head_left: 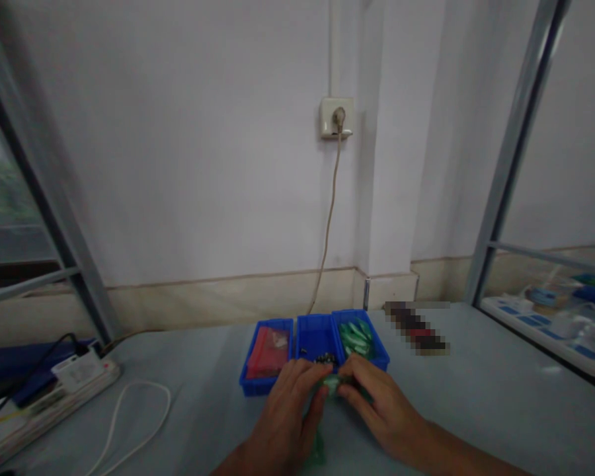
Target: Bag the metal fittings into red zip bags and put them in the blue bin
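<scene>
My left hand (293, 403) and my right hand (384, 403) meet in front of the blue bins, fingertips closed on a small pale-green piece (332, 385) between them. Its exact kind is too blurred to make out. Beneath my left hand, another green, see-through piece (318, 449) shows on the table, partly hidden. Just beyond my fingers, small dark and shiny parts (326, 358) lie at the near end of the middle blue bin (316, 327). Green, shiny pieces (357, 338) fill the right bin (384, 362). A red packet (268, 352) lies in the left bin (258, 389).
A power strip (104, 375) with a white plug-in adapter (79, 370) and a looped white cable (166, 396) lie at left. A cord (331, 211) runs from the wall socket (330, 119) behind the table. A pixelated dark item (419, 328) lies right of the bins. Metal posts flank the table.
</scene>
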A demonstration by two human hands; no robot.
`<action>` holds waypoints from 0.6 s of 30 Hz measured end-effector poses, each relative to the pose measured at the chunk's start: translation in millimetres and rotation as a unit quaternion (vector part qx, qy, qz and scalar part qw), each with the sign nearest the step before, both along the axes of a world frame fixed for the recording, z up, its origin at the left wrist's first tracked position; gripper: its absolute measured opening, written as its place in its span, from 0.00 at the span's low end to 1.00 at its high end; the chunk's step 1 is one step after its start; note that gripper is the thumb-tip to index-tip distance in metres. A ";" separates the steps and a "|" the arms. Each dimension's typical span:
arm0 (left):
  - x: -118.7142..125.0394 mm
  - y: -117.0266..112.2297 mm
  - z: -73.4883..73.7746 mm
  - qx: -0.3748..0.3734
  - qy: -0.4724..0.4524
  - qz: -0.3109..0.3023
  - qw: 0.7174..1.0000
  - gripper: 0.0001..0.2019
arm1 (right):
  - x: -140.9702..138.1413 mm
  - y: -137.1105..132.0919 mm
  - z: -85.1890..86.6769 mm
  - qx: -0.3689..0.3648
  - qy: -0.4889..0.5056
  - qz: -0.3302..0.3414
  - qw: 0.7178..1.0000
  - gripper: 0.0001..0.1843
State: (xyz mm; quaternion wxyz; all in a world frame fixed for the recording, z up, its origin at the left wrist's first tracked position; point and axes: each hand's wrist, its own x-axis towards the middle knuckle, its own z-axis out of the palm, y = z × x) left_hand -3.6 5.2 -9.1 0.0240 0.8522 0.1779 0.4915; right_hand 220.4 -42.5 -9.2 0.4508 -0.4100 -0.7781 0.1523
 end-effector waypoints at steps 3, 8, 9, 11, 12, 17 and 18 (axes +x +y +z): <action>-0.3 -0.1 -0.7 0.003 -0.001 0.030 1.000 0.15 | 0.8 0.5 0.2 0.010 -0.003 0.008 1.000 0.09; -0.5 4.4 -4.2 0.001 -0.006 0.036 0.999 0.15 | 1.1 1.7 -0.7 0.019 -0.010 0.016 1.000 0.14; -0.4 5.4 -5.0 0.007 -0.007 0.036 0.999 0.15 | 0.9 1.8 -1.6 0.018 -0.008 0.016 1.000 0.13; 0.0 6.4 -6.1 0.021 -0.007 0.037 0.999 0.15 | 0.3 2.0 -3.9 0.012 -0.002 0.011 1.000 0.12; 0.1 6.5 -6.5 0.027 -0.007 0.040 0.999 0.15 | -0.1 2.2 -4.9 0.008 0.001 0.008 1.000 0.11; -0.2 4.9 -5.5 0.022 0.000 0.039 0.999 0.16 | -2.1 1.0 -2.5 -0.016 0.017 0.015 1.000 0.09; -0.2 4.8 -5.0 0.019 0.002 0.035 0.999 0.16 | -2.4 0.3 -0.7 -0.019 0.020 0.018 0.999 0.09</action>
